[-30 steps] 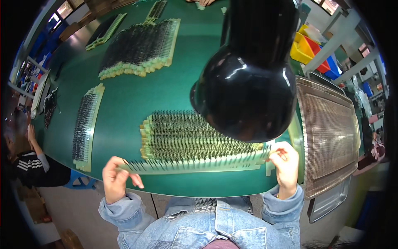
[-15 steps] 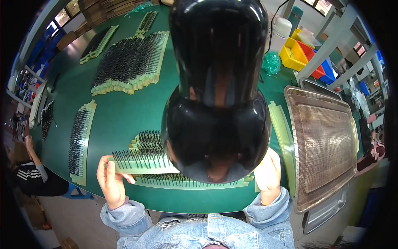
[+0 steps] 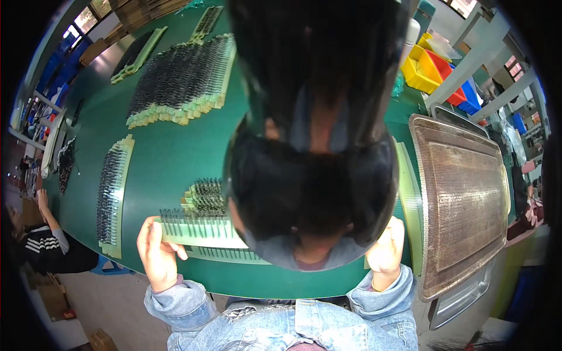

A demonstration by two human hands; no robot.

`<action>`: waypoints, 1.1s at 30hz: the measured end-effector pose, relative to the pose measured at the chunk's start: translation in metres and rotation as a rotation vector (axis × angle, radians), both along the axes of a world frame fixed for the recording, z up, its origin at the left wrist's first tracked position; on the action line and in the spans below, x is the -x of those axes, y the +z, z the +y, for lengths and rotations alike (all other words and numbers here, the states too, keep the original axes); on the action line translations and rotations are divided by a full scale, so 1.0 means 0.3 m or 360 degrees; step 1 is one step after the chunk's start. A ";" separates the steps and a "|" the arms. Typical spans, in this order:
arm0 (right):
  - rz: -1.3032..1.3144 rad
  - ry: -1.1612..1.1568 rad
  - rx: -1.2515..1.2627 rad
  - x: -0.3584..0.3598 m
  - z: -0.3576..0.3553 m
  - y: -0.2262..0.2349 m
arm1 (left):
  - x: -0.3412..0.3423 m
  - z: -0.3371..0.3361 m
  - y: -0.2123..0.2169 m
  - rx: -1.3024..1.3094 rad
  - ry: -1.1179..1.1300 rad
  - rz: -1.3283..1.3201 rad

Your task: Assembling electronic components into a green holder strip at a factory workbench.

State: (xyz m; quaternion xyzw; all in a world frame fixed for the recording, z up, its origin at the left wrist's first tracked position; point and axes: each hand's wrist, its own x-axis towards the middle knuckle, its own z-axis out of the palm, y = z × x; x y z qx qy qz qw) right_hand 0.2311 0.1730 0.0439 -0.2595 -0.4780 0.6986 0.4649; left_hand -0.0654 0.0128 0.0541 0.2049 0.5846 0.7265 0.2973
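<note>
My left hand [image 3: 157, 250] pinches the left end of a pale green strip [image 3: 202, 232] with a row of thin black pins along its far edge. Behind a large glossy black rounded housing [image 3: 313, 193], the strip's right part is hidden. My right hand [image 3: 386, 251] is at the housing's lower right side; its fingertips are covered, so what it holds does not show. Another pinned strip [image 3: 228, 255] lies on the table just below the held one. A small stack of pinned strips [image 3: 204, 198] sits just beyond it.
Rows of pinned strips [image 3: 181, 79] lie at the far left of the green table [image 3: 167, 158], with a separate stack [image 3: 111, 196] nearer. A brown ribbed tray [image 3: 462, 205] and pale strips [image 3: 408, 199] are at right, yellow bins [image 3: 422, 69] beyond. A co-worker's arm [image 3: 50, 213] shows far left.
The black housing looks larger and reaches lower and farther right in the view. My right hand appears slightly lower and farther right; my left hand keeps its grip on the strip.
</note>
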 end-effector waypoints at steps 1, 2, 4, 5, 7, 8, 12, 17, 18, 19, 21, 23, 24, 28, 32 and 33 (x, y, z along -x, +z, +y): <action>-0.0080 -0.0086 0.0050 0.001 0.000 0.009 | -0.013 0.015 0.009 0.0022 0.0008 0.0014; -0.0160 -0.0170 0.0101 0.002 0.002 0.013 | -0.026 0.027 0.016 0.0044 0.0018 0.0028; -0.0292 -0.0316 0.0165 -0.003 0.018 0.011 | -0.054 0.040 0.032 0.0074 0.0072 0.0053; -0.0345 -0.0371 0.0129 -0.004 0.019 0.029 | -0.067 0.048 0.038 0.0065 0.0071 0.0070; -0.0947 -0.0438 -0.1241 -0.030 0.061 -0.039 | -0.085 0.050 0.051 0.0087 0.0075 0.0105; -0.1034 -0.0387 -0.1124 -0.052 0.059 -0.045 | -0.089 0.043 0.051 0.0082 -0.0019 0.0131; -0.1178 -0.0494 -0.1128 -0.044 0.067 -0.028 | -0.124 0.062 0.054 0.0101 -0.0048 0.0186; 0.0064 -0.0110 0.0020 -0.079 0.095 -0.074 | -0.146 0.100 0.059 0.0096 -0.0192 0.0142; 0.0231 -0.0315 0.0449 -0.072 0.093 -0.070 | -0.147 0.106 0.059 0.0151 -0.0244 0.0108; 0.0448 -0.0584 0.0845 -0.059 0.092 -0.062 | -0.148 0.116 0.057 0.0183 -0.0293 0.0116; 0.0492 -0.0467 0.0749 -0.059 0.098 -0.059 | -0.134 0.131 0.039 0.0059 -0.0412 0.0067; 0.0534 -0.0352 0.0653 -0.075 0.104 -0.067 | -0.129 0.142 0.018 -0.0172 -0.0535 -0.0078; 0.0713 -0.0208 0.0678 -0.092 0.114 -0.086 | -0.129 0.145 0.018 -0.0170 -0.0541 -0.0085; 0.0163 -0.0910 0.0226 -0.072 0.089 -0.111 | -0.136 0.158 0.026 -0.0233 -0.0615 -0.0153; 0.0713 -0.0716 0.0838 -0.075 0.101 -0.067 | -0.145 0.156 0.030 -0.0271 -0.0452 -0.0068; 0.0788 -0.0712 0.0800 -0.085 0.104 -0.081 | -0.146 0.157 0.035 -0.0305 -0.0461 -0.0032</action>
